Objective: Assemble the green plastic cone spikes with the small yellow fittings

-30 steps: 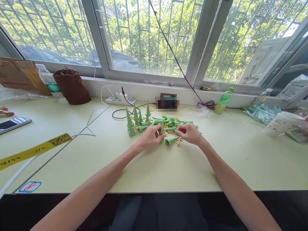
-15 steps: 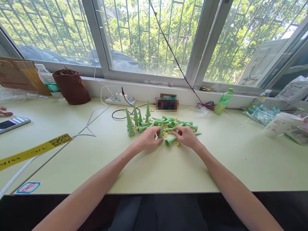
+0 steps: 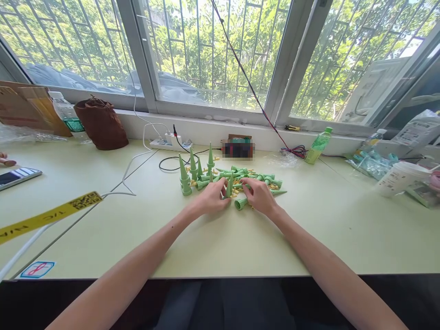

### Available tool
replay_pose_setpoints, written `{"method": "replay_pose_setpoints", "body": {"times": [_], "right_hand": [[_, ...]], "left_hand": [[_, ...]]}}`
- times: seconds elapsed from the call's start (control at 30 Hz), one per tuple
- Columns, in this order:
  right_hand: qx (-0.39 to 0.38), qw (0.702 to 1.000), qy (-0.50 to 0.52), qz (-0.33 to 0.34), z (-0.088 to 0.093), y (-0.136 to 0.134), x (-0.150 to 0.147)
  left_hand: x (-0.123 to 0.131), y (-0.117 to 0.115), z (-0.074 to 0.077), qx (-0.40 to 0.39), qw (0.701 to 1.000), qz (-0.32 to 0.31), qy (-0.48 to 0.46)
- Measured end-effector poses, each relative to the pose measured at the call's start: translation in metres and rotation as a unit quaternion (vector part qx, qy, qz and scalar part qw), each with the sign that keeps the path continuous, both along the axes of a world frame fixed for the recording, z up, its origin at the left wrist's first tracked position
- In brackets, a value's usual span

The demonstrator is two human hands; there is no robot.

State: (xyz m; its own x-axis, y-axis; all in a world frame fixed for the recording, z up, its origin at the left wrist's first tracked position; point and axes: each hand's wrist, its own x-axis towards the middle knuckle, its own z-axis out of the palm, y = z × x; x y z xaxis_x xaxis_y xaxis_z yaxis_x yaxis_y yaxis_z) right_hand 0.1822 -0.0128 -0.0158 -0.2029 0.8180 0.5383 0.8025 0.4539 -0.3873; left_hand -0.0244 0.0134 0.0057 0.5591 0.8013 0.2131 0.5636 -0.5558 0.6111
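Observation:
My left hand (image 3: 213, 196) is closed around a green plastic watering spike (image 3: 230, 185), which stands with its point upward on the table. My right hand (image 3: 258, 193) is just right of it, fingers curled together over the near side of a pile of loose green spikes (image 3: 237, 173) and small yellow valves. Whatever its fingertips pinch, if anything, is hidden. Below that hand lies a green spike (image 3: 239, 204) with its open, threaded end toward me. Several spikes stand upright left of the pile, the nearest being a green spike (image 3: 184, 176) with a wide collar.
At the back are a power strip (image 3: 172, 144), a brown drawstring bag (image 3: 101, 123) and a green bottle (image 3: 318, 145). To the right stands a white cup (image 3: 400, 178). On the left are a phone (image 3: 19, 178), another person's fingers (image 3: 7, 160), a white cable and a yellow label strip (image 3: 51, 216).
My right hand has moved a little left, closer to the spike in my left hand. The left hand has stayed almost in place, still holding the spike upright.

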Motion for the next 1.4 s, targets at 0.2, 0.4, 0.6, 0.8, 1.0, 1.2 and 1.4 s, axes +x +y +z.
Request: {"method": "replay_pose_setpoints", "body": {"times": [0.2, 0.4, 0.6, 0.8, 1.0, 1.2, 1.4], "right_hand": [[-0.034, 0.998, -0.056, -0.003, 0.000, 0.006, -0.002], [-0.049, 0.993, -0.101, -0.023, 0.004, 0.008, -0.001], [-0.060, 0.986, -0.149, -0.039, 0.005, 0.010, -0.004], [-0.076, 0.985, -0.152, -0.030, 0.006, 0.011, -0.006], [-0.082, 0.987, -0.139, -0.024, 0.005, 0.012, -0.005], [-0.094, 0.987, -0.125, -0.026, 0.005, 0.011, -0.005], [-0.111, 0.985, -0.127, -0.025, 0.005, 0.012, -0.004]], "left_hand": [[-0.001, -0.001, 0.002, -0.001, 1.000, 0.010, -0.001], [0.002, -0.004, 0.002, 0.004, 1.000, 0.018, 0.014], [0.004, -0.003, -0.003, 0.002, 1.000, 0.023, 0.000], [0.006, -0.002, -0.006, 0.010, 1.000, 0.013, -0.020], [0.008, -0.002, -0.007, 0.024, 1.000, 0.009, -0.003], [0.009, -0.002, -0.007, 0.025, 1.000, 0.008, 0.011], [0.011, -0.001, -0.008, 0.028, 1.000, 0.007, 0.010]]}}
